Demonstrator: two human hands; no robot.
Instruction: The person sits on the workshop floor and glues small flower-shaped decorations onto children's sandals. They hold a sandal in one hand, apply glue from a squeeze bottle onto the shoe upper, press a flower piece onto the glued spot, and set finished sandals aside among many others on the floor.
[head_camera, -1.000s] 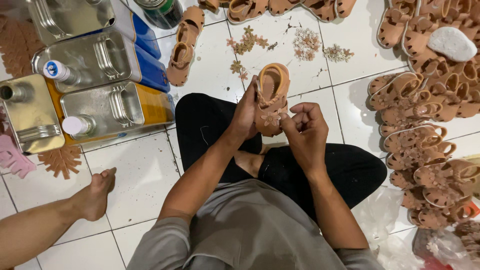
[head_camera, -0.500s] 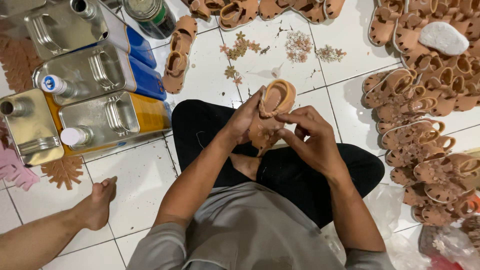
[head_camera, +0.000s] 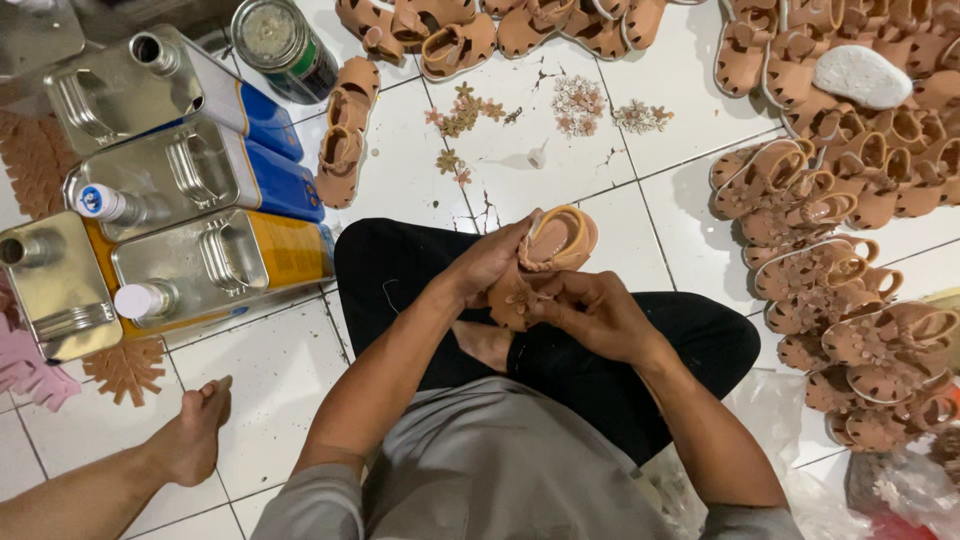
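Observation:
I sit cross-legged on a white tiled floor and hold a small tan child's sandal over my lap. My left hand grips its side, fingers wrapped around the upper near the heel. My right hand presses on the front part of the same sandal, fingers curled against the toe strap. The heel end points up and away from me. What my right fingertips pinch is hidden.
Rectangular metal cans and a round tin stand at the left. Piles of tan sandals fill the right side and the top edge. Small flower decorations lie on the tiles ahead. Another person's bare foot rests at lower left.
The sandal has tipped from upright to tilted, heel end toward the right. My right hand has slid lower onto its front part. The view shifted slightly.

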